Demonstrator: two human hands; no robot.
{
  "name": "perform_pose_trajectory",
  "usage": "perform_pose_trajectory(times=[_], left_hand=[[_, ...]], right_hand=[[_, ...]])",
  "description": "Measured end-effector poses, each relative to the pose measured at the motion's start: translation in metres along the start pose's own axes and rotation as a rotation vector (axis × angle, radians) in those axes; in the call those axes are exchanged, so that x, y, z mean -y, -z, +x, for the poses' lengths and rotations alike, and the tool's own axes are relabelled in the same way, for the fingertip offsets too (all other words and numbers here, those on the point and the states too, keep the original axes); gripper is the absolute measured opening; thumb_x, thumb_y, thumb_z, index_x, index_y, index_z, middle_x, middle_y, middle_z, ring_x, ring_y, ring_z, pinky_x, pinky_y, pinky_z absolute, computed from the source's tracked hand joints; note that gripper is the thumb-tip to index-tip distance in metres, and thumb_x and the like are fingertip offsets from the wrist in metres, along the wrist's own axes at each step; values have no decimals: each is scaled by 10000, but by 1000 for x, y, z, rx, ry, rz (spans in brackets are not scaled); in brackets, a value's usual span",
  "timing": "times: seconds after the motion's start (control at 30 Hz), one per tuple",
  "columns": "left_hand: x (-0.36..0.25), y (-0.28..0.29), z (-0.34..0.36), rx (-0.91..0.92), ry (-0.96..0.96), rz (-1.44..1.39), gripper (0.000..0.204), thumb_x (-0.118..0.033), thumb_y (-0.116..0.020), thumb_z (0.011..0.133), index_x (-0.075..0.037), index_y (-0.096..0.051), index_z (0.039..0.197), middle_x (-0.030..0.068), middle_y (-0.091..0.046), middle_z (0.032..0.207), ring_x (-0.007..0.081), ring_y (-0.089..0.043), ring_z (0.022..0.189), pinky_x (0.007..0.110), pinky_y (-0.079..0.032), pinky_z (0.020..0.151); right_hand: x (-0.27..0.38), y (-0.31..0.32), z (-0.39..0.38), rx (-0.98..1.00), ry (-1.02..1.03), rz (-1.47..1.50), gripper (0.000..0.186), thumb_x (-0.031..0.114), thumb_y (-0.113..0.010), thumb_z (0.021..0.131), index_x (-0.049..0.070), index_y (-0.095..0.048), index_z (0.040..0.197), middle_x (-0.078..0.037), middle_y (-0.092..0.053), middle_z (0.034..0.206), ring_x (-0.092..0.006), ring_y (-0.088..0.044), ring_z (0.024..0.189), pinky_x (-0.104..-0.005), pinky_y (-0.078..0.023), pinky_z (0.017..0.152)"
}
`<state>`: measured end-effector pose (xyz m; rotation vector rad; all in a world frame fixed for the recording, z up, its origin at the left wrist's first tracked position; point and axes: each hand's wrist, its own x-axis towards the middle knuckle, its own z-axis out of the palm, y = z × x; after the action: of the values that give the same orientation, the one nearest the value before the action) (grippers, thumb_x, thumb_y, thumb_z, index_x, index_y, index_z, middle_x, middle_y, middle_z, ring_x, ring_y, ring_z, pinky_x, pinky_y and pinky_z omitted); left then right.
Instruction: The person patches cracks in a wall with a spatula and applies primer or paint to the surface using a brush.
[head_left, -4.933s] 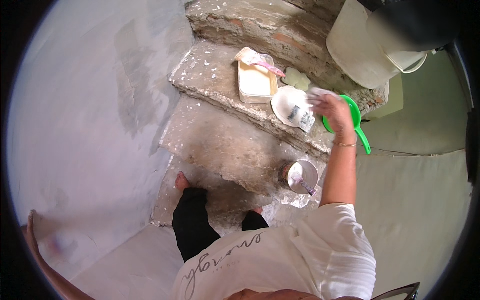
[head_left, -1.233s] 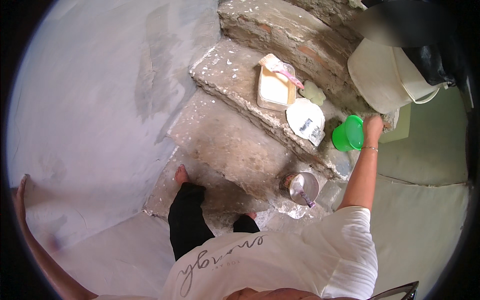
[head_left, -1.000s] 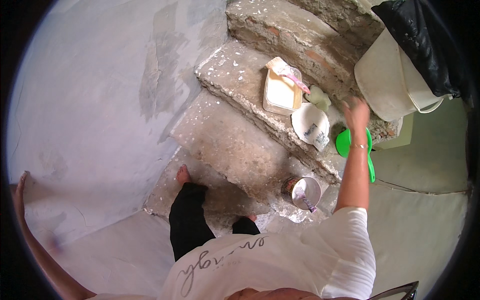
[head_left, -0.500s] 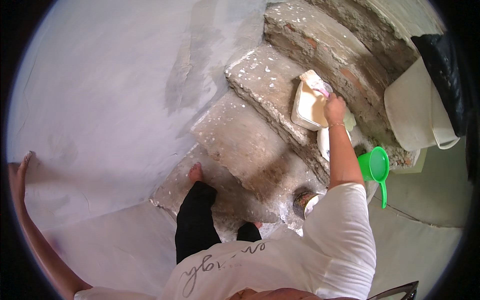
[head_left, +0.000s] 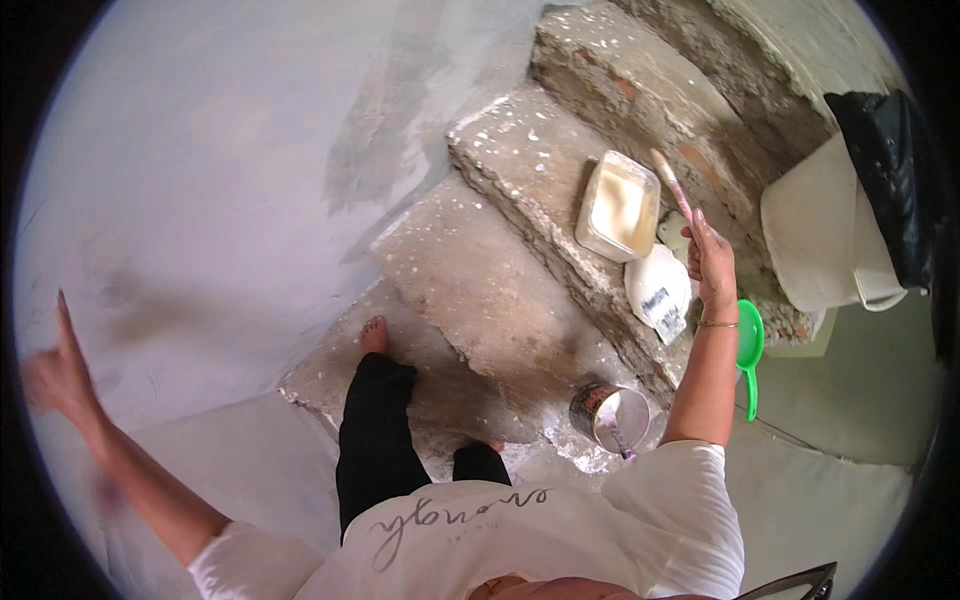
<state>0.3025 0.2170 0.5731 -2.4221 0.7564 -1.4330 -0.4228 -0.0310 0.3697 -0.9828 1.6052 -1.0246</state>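
My right hand [head_left: 710,258] grips the pinkish handle of a paintbrush [head_left: 670,180], seen edge-on, its pale bristles pointing away from me. The brush is just right of a white rectangular tub [head_left: 598,238] that holds cream-coloured paint. Below that hand, a white plastic bag [head_left: 658,285] lies against the tub on the same step. Off to the far left, my left hand [head_left: 58,375] is in front of the grey-white wall [head_left: 220,180], empty and partly blurred, with one finger stretched upward. Whether it touches the wall I cannot tell.
Rough, paint-spotted concrete steps [head_left: 480,270] rise toward the upper right; my bare feet are on the lower ones. Near my right arm are a round tin [head_left: 586,408] with a brush [head_left: 622,440] in it and a green dipper [head_left: 750,335]. A white bucket [head_left: 815,225] carries black plastic [head_left: 885,180].
The brush has left its place over the tub's far edge and moved right, now turned edge-on. My right hand came nearer to me. My left hand shifted slightly rightward, its finger still raised.
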Motion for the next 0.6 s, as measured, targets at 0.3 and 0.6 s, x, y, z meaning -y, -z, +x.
perform_pose_trajectory(times=[0.3,0.6], left_hand=[[-243,73,-294,861,-96,-1502,691,-93,-678,787,53,-362,1384,251,-396,1412,333,-332,1364,377,-243,1123],[-350,65,-448,2400,582,-1714,323,-150,-611,893,-22,-531,1178,118,-598,1117,263,-605,1002,376,-512,820]], right_hand=[[5,-3,-2,10,63,-259,180,157,-625,836,-21,-645,853,-93,-648,708,-81,-481,488,-238,-328,406],[12,-36,64,-326,322,-817,259,258,-679,788,0,-665,781,-112,-645,699,-193,-573,578,-323,-442,548]])
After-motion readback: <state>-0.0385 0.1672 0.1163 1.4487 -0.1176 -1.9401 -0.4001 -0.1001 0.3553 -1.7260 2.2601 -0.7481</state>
